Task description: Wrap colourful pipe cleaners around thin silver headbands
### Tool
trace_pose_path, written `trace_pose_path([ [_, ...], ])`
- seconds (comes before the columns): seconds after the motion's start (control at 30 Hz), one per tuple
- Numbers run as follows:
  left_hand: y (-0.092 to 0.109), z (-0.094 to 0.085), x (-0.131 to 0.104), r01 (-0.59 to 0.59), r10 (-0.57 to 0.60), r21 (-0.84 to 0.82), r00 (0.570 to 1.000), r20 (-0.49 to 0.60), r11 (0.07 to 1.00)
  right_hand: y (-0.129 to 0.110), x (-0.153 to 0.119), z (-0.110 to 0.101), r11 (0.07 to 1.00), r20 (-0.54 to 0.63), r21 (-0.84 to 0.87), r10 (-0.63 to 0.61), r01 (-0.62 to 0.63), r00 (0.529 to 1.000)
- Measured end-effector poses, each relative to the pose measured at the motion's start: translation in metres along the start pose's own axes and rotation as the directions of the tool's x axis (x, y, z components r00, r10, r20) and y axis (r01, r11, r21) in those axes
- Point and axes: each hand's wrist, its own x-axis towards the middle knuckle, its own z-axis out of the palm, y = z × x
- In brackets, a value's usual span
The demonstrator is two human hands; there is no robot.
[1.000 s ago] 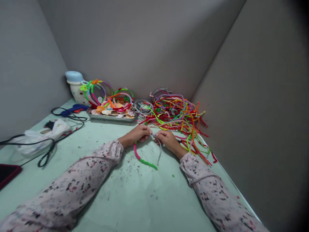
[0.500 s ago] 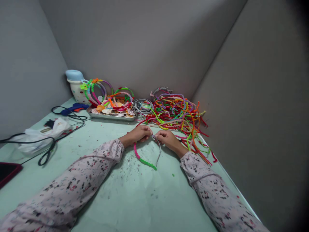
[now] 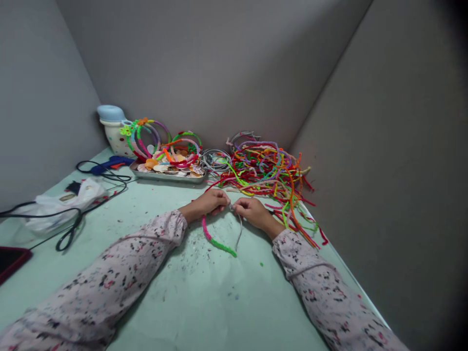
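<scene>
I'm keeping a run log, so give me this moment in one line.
left hand grip: pinching pink-and-green band | right hand grip: pinching grey strand | fuzzy stems: heaped beyond hands | metal tray: holds shells

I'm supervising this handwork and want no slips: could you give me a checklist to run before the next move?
1. Curved pink-and-green fuzzy band held in the left hand: ok.
2. Thin bare grey strip reaching the right hand: ok.
3. Small piece between the two hands identifiable: cannot tell, too small.
4. Looped black cable clear of both hands: ok.
5. Tangled multicoloured fuzzy stems neatly sorted: not ok, heaped together.
</scene>
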Motion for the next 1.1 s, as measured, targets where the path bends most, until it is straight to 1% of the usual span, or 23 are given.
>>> trace_pose_path([
  [0.1, -0.001, 0.0, 0.001, 0.007, -0.007, -0.005, 1.0, -0.007, 1.0, 0.0, -0.001, 0.003, 0.988, -0.037, -0.144, -0.066, 0.06, 0.997],
  [0.2, -0.002, -0.001, 0.002, 0.008, -0.008, -0.001, 1.0, -0.008, 1.0, -0.004, -0.002, 0.005, 0.936, -0.09, -0.331, -0.16, 0.121, 0.983],
  [0.27, -0.003, -0.002, 0.003, 0.002, -0.002, -0.004, 1.0, -0.005, 1.0, -0.006, -0.003, 0.004, 0.909, -0.111, -0.393, -0.198, 0.14, 0.974],
  [0.33, -0.004, -0.003, 0.003, -0.006, 0.006, -0.02, 1.0, 0.001, 1.0, -0.008, -0.003, 0.002, 0.928, -0.1, -0.344, -0.184, 0.139, 0.978],
  [0.43, -0.004, -0.002, 0.002, -0.003, 0.003, -0.035, 1.0, 0.005, 0.999, -0.007, -0.003, -0.002, 0.986, -0.024, -0.141, -0.093, 0.088, 0.995],
  [0.5, -0.002, -0.002, 0.002, 0.007, -0.007, -0.031, 1.0, 0.003, 0.999, -0.005, -0.003, -0.003, 0.998, 0.004, -0.036, -0.041, 0.041, 0.999],
  [0.6, -0.001, -0.001, 0.001, 0.017, -0.017, -0.029, 1.0, -0.003, 0.999, -0.002, -0.003, -0.002, 1.0, -0.013, 0.005, -0.011, 0.011, 1.0],
  [0.7, -0.001, 0.0, 0.001, 0.018, -0.018, -0.027, 1.0, -0.011, 0.999, -0.001, -0.003, -0.001, 1.0, -0.029, -0.023, -0.02, 0.019, 0.999],
  [0.8, -0.002, -0.001, 0.002, 0.013, -0.013, -0.02, 1.0, -0.007, 1.0, -0.002, -0.004, -0.001, 0.995, -0.045, -0.091, -0.051, 0.046, 0.998],
  [0.97, -0.003, -0.001, 0.003, 0.013, -0.013, -0.015, 1.0, -0.01, 1.0, -0.007, -0.003, 0.001, 0.966, -0.075, -0.251, -0.081, 0.059, 0.994],
  [1.1, -0.003, -0.001, 0.002, 0.012, -0.012, -0.013, 1.0, -0.011, 1.0, -0.01, -0.003, 0.005, 0.904, -0.114, -0.423, -0.125, 0.066, 0.986],
])
